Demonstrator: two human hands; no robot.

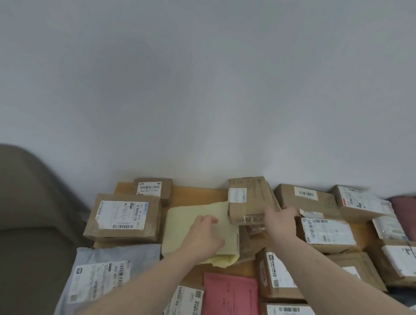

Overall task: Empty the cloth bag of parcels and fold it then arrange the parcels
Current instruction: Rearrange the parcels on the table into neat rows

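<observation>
A wooden table point(194, 197) carries cardboard parcels, most crowded from one to five o'clock. At centre lies the folded yellow cloth bag point(197, 218); the left hand point(202, 235) rests on it, fingers loosely curled. At one o'clock the right hand point(280, 222) grips a brown parcel point(248, 199).

We see our left hand point(203, 233) resting on a pale yellow folded cloth bag point(198, 230) in the middle of the wooden tabletop point(197, 196). Our right hand point(280, 220) grips the near edge of a brown cardboard box point(249, 199) just right of the bag. Labelled parcels surround them: a brown parcel point(124, 216) left, a grey mailer point(105, 273) and pink envelope point(231, 303) nearer.
</observation>
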